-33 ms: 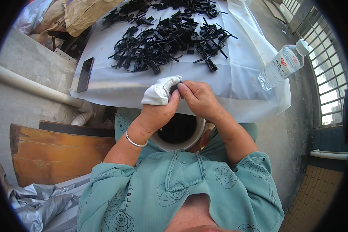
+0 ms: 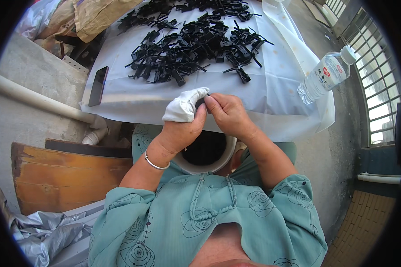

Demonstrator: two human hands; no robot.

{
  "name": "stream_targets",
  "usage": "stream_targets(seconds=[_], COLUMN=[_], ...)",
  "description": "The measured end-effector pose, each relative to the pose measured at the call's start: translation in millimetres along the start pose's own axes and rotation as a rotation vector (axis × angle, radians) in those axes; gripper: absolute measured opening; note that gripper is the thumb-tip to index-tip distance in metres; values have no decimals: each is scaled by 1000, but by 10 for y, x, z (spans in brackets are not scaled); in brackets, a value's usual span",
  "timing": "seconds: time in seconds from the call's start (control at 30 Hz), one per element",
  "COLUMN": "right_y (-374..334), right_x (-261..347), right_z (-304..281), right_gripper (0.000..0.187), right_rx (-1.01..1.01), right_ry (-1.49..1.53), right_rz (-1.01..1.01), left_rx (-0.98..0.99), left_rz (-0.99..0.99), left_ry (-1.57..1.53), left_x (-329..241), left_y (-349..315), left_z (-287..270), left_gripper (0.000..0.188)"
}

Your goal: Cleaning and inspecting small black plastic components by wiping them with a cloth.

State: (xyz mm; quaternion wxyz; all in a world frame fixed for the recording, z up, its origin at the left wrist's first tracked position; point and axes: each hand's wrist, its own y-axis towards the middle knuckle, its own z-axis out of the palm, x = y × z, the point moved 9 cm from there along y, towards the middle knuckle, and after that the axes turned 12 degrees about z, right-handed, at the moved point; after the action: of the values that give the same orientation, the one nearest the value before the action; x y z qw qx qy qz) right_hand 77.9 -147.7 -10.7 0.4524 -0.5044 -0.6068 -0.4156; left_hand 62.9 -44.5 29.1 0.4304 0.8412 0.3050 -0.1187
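Note:
My left hand (image 2: 182, 129) has white cloth (image 2: 181, 107) over its fingers, like a partial glove. Its bare thumb presses against a small black part (image 2: 201, 101), mostly covered by the fingers. My right hand (image 2: 231, 115) is closed in a pinch at the right side of that part, its thumb beside the left thumb. Both hands are held together at the table's near edge, over a pale bucket (image 2: 231, 148) with a dark inside. Farther off, a heap of black plastic parts (image 2: 182, 51) with thin protruding pins is spread over the table.
White plastic sheeting (image 2: 116, 95) covers the table. A phone (image 2: 98, 86) lies at its left edge, and a clear water bottle (image 2: 324, 76) stands at the right. Beside me on the left are a wooden board (image 2: 67, 178) and a white pipe (image 2: 40, 99). A barred window (image 2: 376, 80) is at the right.

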Motion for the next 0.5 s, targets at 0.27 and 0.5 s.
stream_targets(seconds=[0.27,0.5], right_y=[-17,-30], right_x=[45,75], right_z=[-12,-41], right_gripper=[22,13], right_rx=[20,84], right_ry=[79,-218], right_rz=[-40,-151], left_rx=[-83,-120], left_rz=[-263,-559], left_ry=[-334,-769], left_x=[196,368], left_y=[-92,-198], left_z=[-2,69], left_gripper=[29,29])
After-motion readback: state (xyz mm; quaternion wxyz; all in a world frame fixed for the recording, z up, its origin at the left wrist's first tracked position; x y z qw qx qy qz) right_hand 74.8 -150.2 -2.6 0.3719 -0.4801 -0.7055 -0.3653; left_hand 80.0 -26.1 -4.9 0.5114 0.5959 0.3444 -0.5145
